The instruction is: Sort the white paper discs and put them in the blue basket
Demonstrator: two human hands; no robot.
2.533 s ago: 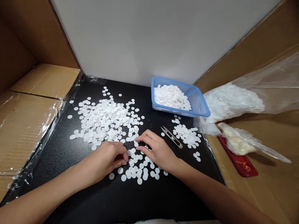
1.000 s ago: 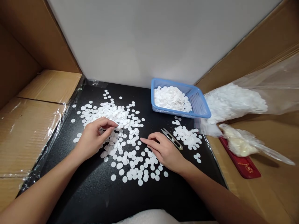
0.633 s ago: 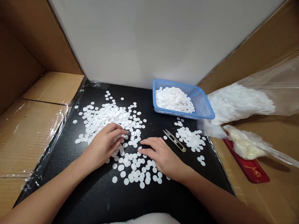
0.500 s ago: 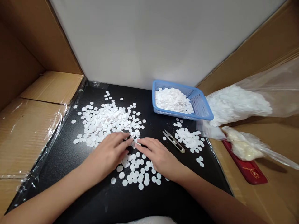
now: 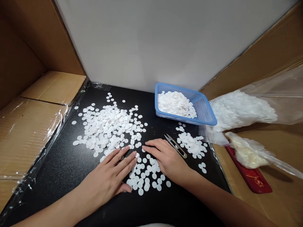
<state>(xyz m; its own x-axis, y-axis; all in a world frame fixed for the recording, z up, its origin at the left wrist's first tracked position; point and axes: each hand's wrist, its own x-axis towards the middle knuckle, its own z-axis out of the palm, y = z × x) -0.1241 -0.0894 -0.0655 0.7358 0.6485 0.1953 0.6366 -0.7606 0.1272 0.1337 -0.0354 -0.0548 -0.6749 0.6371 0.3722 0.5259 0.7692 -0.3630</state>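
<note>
My left hand [image 5: 111, 173] lies palm down on the black tabletop, fingers stretched out and slightly apart among small white round discs. Its fingertips touch the near edge of a large heap of discs [image 5: 106, 123]. My right hand [image 5: 167, 159] has its fingers extended leftward, and the fingertips rest by a single disc [image 5: 143, 148]. Between the two hands spreads a loose scatter of discs [image 5: 140, 181], some partly under the fingers. Just beyond my right hand lies a pair of metal thread snips [image 5: 175, 146], with a smaller disc pile [image 5: 191, 144] beside it.
A blue plastic basket [image 5: 187, 120] holding white discs stands at the back against the pale wall. To its right is a clear bag of white discs [image 5: 241, 108]. A knotted plastic bag [image 5: 248, 154] sits on a red case [image 5: 259, 183]. Cardboard [image 5: 30, 132] borders the left side.
My left hand has moved nearer to me and flattened, its fingers spreading. My right hand has drawn slightly right, so the hands are farther apart. Discs between them have shifted a little.
</note>
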